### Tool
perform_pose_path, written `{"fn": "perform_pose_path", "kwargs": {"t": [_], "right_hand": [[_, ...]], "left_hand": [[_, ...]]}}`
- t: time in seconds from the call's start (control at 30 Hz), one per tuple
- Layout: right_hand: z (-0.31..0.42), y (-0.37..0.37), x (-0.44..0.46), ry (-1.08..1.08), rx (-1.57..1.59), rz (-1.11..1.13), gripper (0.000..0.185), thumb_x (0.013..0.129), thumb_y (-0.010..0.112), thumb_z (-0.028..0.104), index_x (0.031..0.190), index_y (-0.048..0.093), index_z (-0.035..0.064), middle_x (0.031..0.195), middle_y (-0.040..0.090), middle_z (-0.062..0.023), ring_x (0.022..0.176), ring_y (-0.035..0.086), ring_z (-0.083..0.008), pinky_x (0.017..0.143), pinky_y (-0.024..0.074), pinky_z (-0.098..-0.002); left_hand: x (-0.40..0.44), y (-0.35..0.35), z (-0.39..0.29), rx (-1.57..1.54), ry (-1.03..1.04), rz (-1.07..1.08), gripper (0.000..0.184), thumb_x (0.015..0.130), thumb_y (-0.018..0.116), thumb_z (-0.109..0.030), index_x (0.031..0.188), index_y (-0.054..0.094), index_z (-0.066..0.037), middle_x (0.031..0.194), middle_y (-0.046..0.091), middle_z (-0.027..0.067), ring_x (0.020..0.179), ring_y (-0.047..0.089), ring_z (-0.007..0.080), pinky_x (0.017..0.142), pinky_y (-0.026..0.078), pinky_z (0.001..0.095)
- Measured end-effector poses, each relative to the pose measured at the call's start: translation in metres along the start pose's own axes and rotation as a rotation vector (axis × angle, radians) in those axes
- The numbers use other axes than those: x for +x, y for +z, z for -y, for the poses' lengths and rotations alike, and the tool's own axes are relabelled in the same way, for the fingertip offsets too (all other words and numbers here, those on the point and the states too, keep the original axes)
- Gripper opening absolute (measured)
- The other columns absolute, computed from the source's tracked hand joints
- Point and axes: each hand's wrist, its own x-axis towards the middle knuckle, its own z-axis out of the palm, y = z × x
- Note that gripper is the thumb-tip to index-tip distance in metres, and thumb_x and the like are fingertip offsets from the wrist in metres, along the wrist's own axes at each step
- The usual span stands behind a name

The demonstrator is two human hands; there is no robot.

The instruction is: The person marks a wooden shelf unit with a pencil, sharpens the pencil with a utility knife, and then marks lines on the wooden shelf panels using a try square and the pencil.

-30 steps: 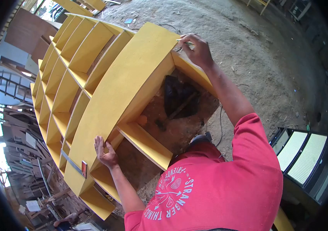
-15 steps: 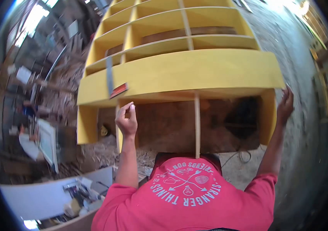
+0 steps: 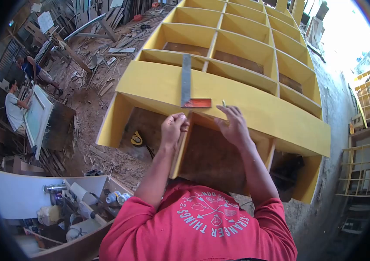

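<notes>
My left hand (image 3: 175, 128), fingers curled together, is at the front edge of the yellow shelf unit (image 3: 159, 80); anything inside it is hidden. To its right, my right hand (image 3: 235, 126) holds a small pencil-like stick (image 3: 223, 103) whose pale tip shows above the fingers. Between and just beyond the hands, a square with a grey metal blade (image 3: 186, 80) and a red handle (image 3: 201, 103) lies on the unit's wide front board. A yellow tape measure (image 3: 136, 138) is inside the front left compartment.
Two people (image 3: 16, 102) (image 3: 30, 69) are at the left near a pale framed panel (image 3: 39, 117). A box of tools and bottles (image 3: 106, 226) stands at the lower left. Wood scraps (image 3: 106, 61) litter the floor. Yellow slatted frames (image 3: 361, 161) stand at the right.
The view has swung round to the left. My right hand has moved from the board's right end to near the square. My left hand, spread on the board earlier, is now curled beside the square.
</notes>
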Motion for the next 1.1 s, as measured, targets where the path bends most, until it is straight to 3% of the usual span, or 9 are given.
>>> {"fn": "perform_pose_path", "kwargs": {"t": [0.13,0.37,0.5,0.6,0.7,0.83,1.1], "right_hand": [[0.025,0.065,0.037,-0.010,-0.188,0.081,0.047,0.092,0.082,0.016,0.136,0.073,0.0053,0.132,0.072,-0.0171,0.125,0.061,-0.0389,0.112,0.0496,-0.0474],[0.044,0.109,0.069,0.157,-0.161,0.177,0.047,0.087,0.086,0.017,0.131,0.075,0.0041,0.119,0.067,-0.0178,0.120,0.061,-0.0386,0.107,0.0511,-0.0483],[0.051,0.136,0.081,0.107,-0.067,0.243,0.043,0.084,0.086,0.015,0.124,0.077,0.0032,0.116,0.066,-0.0180,0.117,0.062,-0.0396,0.106,0.0515,-0.0481],[0.060,0.175,0.089,-0.010,-0.016,0.279,0.043,0.081,0.084,0.010,0.123,0.077,0.0028,0.118,0.067,-0.0184,0.117,0.063,-0.0401,0.105,0.0526,-0.0474],[0.088,0.211,0.099,-0.060,0.025,0.267,0.043,0.078,0.083,0.008,0.120,0.077,0.0039,0.117,0.067,-0.0177,0.117,0.063,-0.0397,0.105,0.0523,-0.0478],[0.127,0.247,0.120,-0.069,0.010,0.232,0.044,0.077,0.085,0.012,0.120,0.077,0.0053,0.116,0.066,-0.0165,0.116,0.062,-0.0380,0.105,0.0514,-0.0479],[0.157,0.318,0.165,-0.085,-0.023,0.244,0.049,0.074,0.087,0.012,0.121,0.078,0.0078,0.112,0.066,-0.0137,0.111,0.062,-0.0358,0.103,0.0513,-0.0473]], "left_hand": [[0.017,-0.025,-0.010,-0.090,-0.165,0.147,0.024,0.111,0.068,-0.019,0.126,0.069,0.000,0.110,0.077,0.0094,0.094,0.079,0.0195,0.083,0.066,0.0328],[0.047,-0.043,-0.018,-0.150,-0.197,0.185,0.030,0.110,0.071,-0.022,0.128,0.070,0.003,0.118,0.077,0.0115,0.100,0.079,0.0204,0.092,0.065,0.0341],[0.053,-0.049,-0.024,-0.160,-0.133,0.168,0.029,0.108,0.076,-0.028,0.114,0.075,0.001,0.101,0.078,0.0081,0.092,0.078,0.0173,0.082,0.064,0.0312],[0.062,-0.067,-0.015,-0.215,-0.068,0.037,0.028,0.107,0.078,-0.029,0.105,0.076,-0.001,0.095,0.077,0.0069,0.084,0.075,0.0153,0.074,0.061,0.0301],[0.076,-0.110,-0.021,-0.093,-0.107,-0.084,0.028,0.106,0.079,-0.030,0.111,0.075,-0.002,0.098,0.077,0.0062,0.078,0.072,0.0129,0.069,0.060,0.0281],[0.097,-0.157,-0.026,-0.349,-0.084,-0.129,0.024,0.106,0.078,-0.027,0.103,0.075,-0.004,0.092,0.075,0.0050,0.074,0.072,0.0149,0.067,0.060,0.0314],[0.138,-0.214,-0.067,-0.330,-0.025,-0.120,0.026,0.109,0.073,-0.019,0.124,0.075,0.002,0.112,0.078,0.0056,0.097,0.072,0.0110,0.086,0.057,0.0280]]}}
